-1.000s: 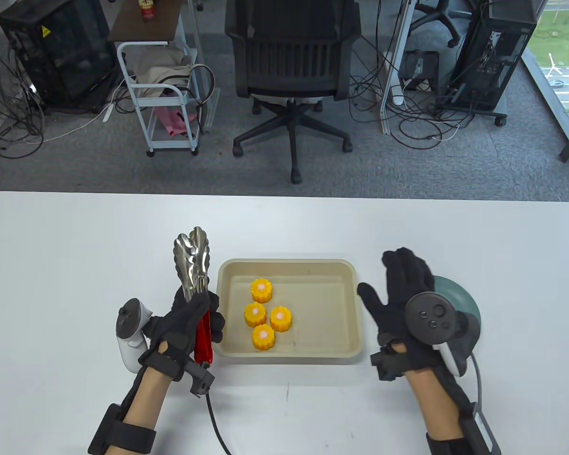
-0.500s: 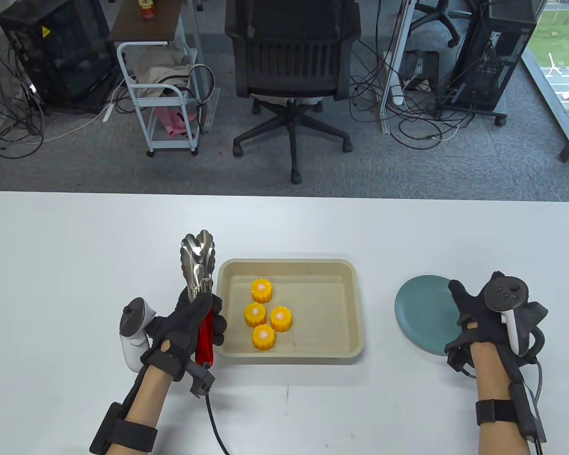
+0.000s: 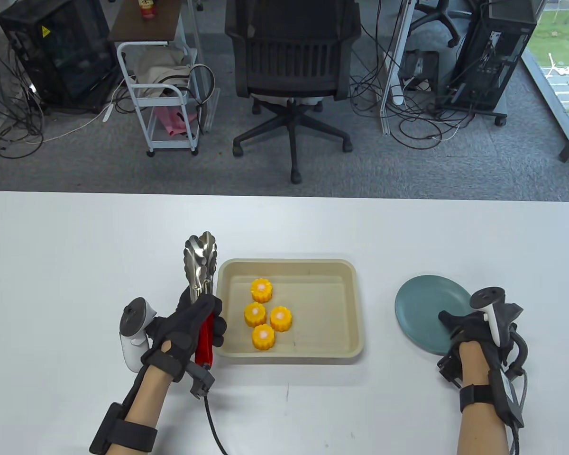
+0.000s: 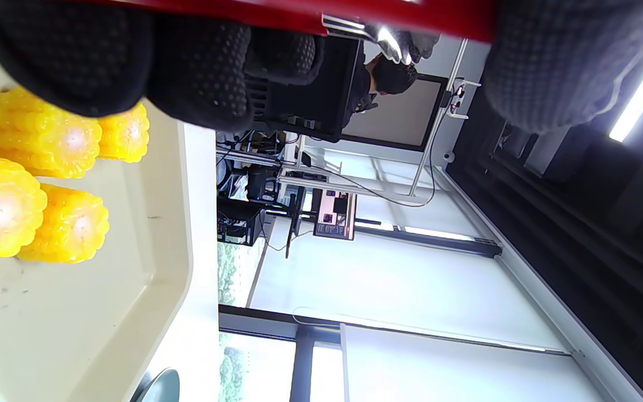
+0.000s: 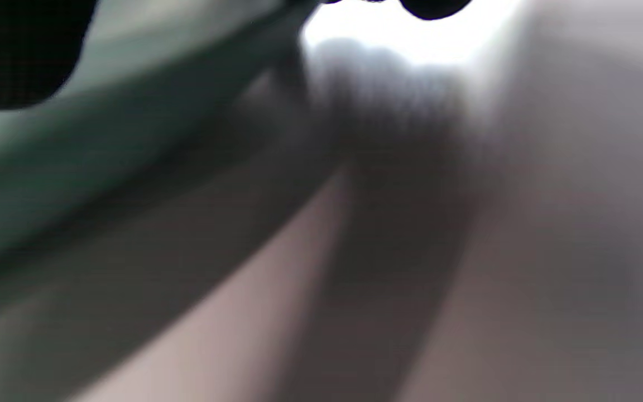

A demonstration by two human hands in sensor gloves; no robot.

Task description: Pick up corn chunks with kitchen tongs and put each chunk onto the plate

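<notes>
The left hand (image 3: 189, 327) grasps the tongs (image 3: 201, 279), long axis parallel to the tray's (image 3: 355, 308) left edge, with the corn chunks (image 3: 265, 313) just right of them; the right hand (image 3: 479, 327) touches the plate (image 3: 422, 303), its grip not discernible.

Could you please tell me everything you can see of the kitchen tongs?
The kitchen tongs have shiny metal arms ending in scalloped heads and red handles. The left hand grips the handles, fingers curled round them. The heads point away from the person, close together, holding nothing, just left of the beige tray with four corn chunks.
</notes>
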